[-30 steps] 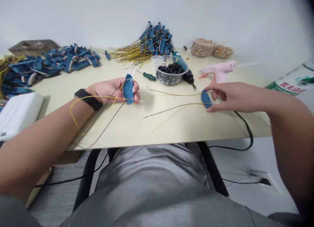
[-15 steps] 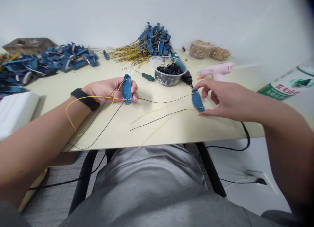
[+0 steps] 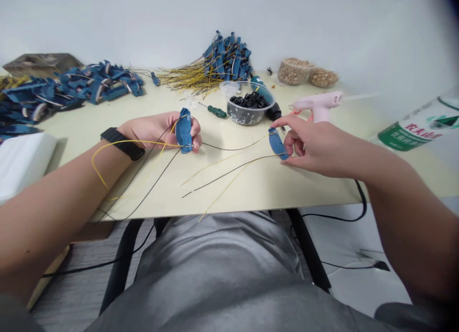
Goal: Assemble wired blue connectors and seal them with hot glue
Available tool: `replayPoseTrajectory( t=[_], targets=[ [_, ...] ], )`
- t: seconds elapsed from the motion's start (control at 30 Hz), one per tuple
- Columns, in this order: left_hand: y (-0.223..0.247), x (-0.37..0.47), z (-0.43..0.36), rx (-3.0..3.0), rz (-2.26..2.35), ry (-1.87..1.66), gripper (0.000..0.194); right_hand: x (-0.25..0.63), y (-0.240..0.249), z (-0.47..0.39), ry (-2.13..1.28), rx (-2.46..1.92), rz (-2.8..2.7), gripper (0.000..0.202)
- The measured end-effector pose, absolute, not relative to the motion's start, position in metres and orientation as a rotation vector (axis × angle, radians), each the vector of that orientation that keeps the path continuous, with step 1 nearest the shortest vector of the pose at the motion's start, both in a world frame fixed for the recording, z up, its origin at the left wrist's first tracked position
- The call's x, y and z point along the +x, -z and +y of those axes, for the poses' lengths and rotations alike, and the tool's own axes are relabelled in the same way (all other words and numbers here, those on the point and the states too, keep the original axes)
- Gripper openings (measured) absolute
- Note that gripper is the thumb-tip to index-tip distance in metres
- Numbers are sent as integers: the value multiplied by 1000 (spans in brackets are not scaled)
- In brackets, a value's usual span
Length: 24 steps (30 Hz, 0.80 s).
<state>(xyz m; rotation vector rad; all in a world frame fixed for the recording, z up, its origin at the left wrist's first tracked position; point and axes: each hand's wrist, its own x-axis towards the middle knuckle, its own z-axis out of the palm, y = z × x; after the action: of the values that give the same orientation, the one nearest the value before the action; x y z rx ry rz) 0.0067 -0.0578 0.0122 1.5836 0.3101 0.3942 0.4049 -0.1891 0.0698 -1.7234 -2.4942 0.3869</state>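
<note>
Left hand (image 3: 167,132), mostly closed, holds a blue piece (image 3: 184,131); right hand (image 3: 311,143) — half-open — grips a second piece (image 3: 277,144) between fingertips.

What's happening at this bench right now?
The left hand holds one wired blue piece, and the right hand grips another blue piece by its ends, its black and yellow wires trailing across the table. A tub of black parts, a green-handled screwdriver and a pink glue gun lie beyond the hands, with more wired blue pieces heaped behind.
</note>
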Motion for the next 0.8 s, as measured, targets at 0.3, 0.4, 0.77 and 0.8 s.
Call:
replayPoseTrajectory(
  t=[0.3,0.4,0.77,0.8],
  targets=[
    [-18,11,-64,1615,401,-396,69,400,-71,-189,-386,-1764,-2513,71],
    [-18,10,-63,1608,433,-385,72,399,-71,-190,-375,-1754,-2520,73],
    [-22,9,-64,1553,321,-329,62,376,-74,-173,-303,-1644,-2604,75],
    [-24,8,-65,1531,313,-310,60,368,-79,-167,-295,-1627,-2631,75]
  ],
)
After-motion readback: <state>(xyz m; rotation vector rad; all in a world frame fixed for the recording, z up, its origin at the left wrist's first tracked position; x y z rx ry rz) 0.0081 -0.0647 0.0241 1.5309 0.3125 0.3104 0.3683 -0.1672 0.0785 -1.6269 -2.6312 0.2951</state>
